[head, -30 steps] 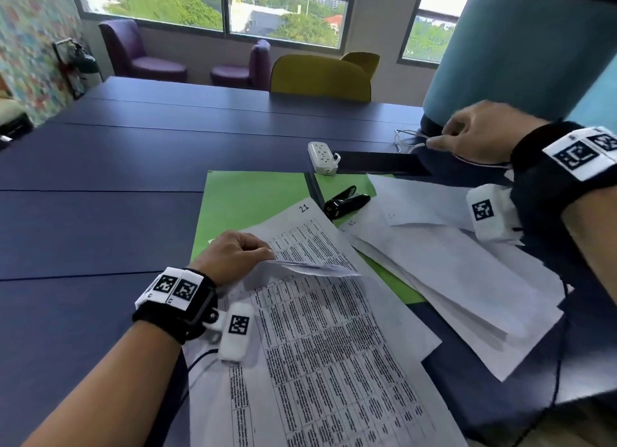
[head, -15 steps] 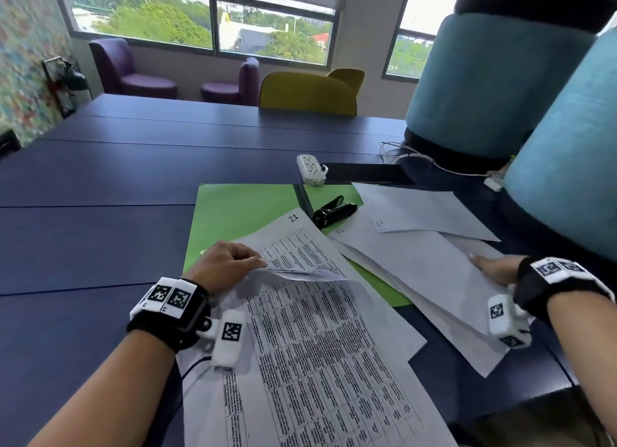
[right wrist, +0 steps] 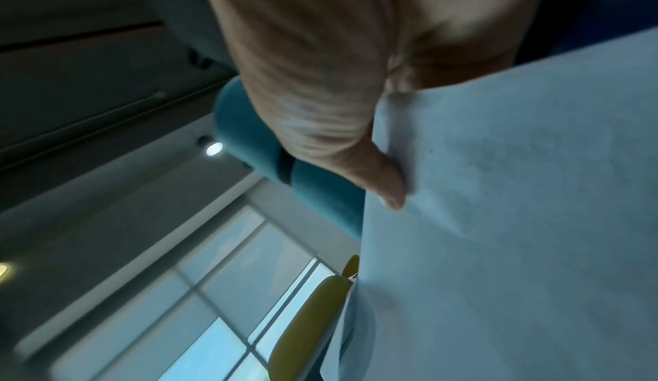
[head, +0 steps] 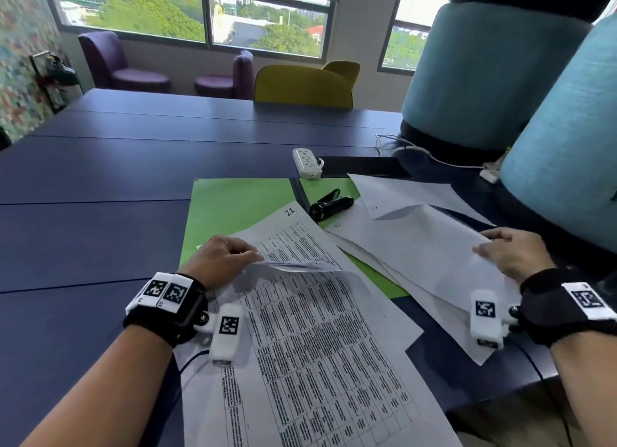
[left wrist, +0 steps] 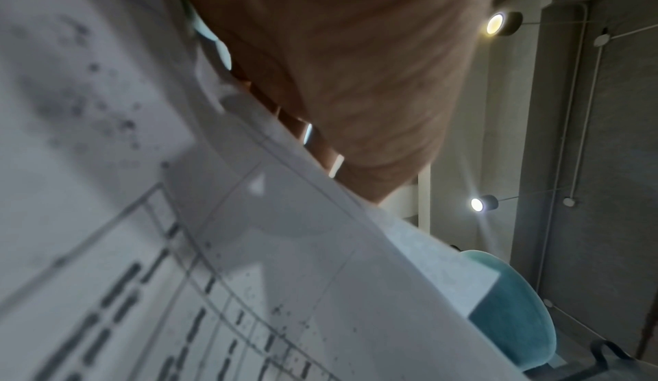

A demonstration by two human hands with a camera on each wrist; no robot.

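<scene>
Right hand [head: 516, 256] now round blank sheet [head: 430, 243], left hand's [head: 218, 259] printout [head: 320, 346] over "21" [head: 290, 211]

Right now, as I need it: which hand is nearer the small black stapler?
Left. The left hand sits down-left of the black stapler; the right hand, farther right.

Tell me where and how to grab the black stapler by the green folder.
Grip the black stapler across the sides of its thicker body, near the middle, coming down from above. It rests on the green folder, lengthwise left to right, thin arm splayed away at the right end, so closing on both arms would probably just squeeze it shut.
</scene>
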